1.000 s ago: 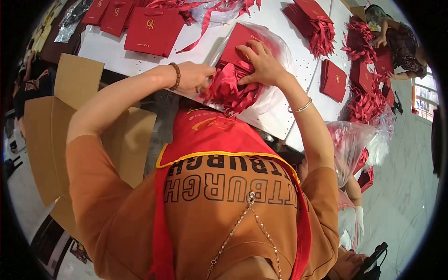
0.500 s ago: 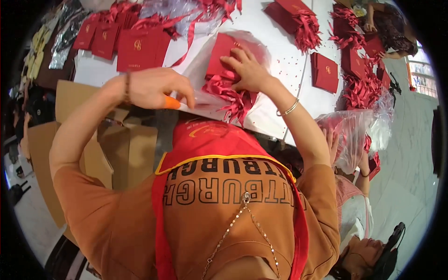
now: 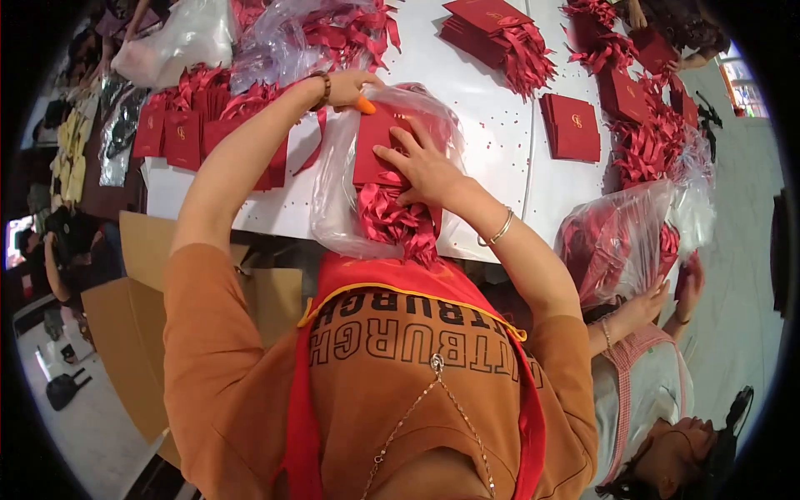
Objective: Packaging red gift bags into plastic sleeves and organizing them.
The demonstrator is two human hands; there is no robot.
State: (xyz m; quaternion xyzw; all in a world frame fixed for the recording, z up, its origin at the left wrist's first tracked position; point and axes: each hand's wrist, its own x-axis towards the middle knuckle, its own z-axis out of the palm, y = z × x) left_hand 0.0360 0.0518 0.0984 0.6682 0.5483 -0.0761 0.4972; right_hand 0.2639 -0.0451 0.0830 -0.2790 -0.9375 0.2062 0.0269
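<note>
A clear plastic bag (image 3: 330, 200) lies on the white table in front of me, around a stack of small dark-red paper gift bags (image 3: 372, 154). Their red ribbon handles (image 3: 387, 218) bunch at the near end. My right hand (image 3: 431, 173) rests on the stack with its fingers spread. At the far left corner of the plastic, my left hand (image 3: 350, 88) has its fingers bent against the film, seemingly pinching it. An orange cover (image 3: 366, 105) sits on one of its digits. The fingertips are partly hidden.
More red gift bags (image 3: 182, 137) stand at the left; other stacks (image 3: 571, 127) lie to the right. An open cardboard box (image 3: 125, 333) is below the table's left edge. At right, a co-worker's hand (image 3: 646, 307) touches a filled plastic bag (image 3: 617, 237).
My left hand has moved from the near left side of the stack to its far left corner. My right hand stays on the stack. The plastic now spreads lower around the ribbons.
</note>
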